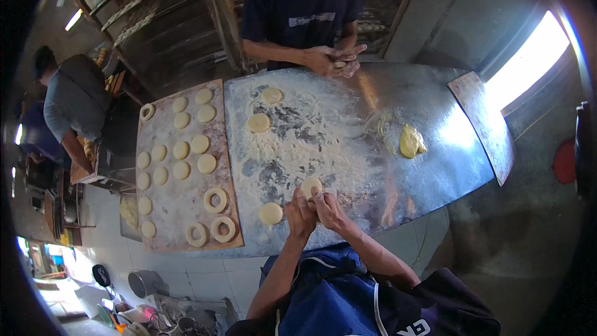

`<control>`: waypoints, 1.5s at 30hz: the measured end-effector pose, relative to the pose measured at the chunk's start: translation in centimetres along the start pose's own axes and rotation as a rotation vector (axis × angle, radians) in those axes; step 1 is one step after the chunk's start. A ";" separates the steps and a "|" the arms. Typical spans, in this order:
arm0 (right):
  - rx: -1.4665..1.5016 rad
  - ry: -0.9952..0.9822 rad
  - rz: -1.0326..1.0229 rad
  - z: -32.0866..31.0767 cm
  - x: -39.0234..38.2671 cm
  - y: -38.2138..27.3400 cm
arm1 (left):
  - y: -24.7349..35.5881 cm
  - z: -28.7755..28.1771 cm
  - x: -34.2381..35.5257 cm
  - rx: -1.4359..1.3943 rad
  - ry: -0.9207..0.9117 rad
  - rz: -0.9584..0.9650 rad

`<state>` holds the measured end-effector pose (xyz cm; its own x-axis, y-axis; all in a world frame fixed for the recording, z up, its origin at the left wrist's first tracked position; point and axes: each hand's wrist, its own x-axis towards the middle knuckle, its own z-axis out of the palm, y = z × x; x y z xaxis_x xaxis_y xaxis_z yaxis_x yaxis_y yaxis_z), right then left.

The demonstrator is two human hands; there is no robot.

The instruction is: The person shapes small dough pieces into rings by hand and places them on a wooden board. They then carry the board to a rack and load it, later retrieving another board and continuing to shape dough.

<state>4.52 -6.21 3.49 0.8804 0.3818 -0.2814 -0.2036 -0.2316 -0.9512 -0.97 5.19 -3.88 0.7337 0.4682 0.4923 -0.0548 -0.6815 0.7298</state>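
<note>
A person's left hand (301,216) and right hand (330,210) held a pale dough round (311,185) in a pinching grip above the floured worktop (339,127), across from a co-worker (292,50) (pale lettering (311,20) marked that dark shirt (273,6)).

Right of the right hand (329,208), a hand could pass along the table (429,180), short of the yellow lump (411,142). Leftward, a disc (270,213) obstructed the way to the crowded board (177,204). Ahead, flour (329,143) offered passage until the co-worker's hands (336,60) at the far edge.
</note>
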 end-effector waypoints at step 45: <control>-0.231 -0.218 -0.212 17.5 -0.7 -2.3 | -8.3 -15.0 2.8 -1.562 0.447 -0.831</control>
<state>-3.15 9.74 3.66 0.7756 0.6186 -0.1256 0.0966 -0.3129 -0.9448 -8.67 20.62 -1.46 0.6967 0.6496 -0.3042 -0.5149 0.7482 0.4184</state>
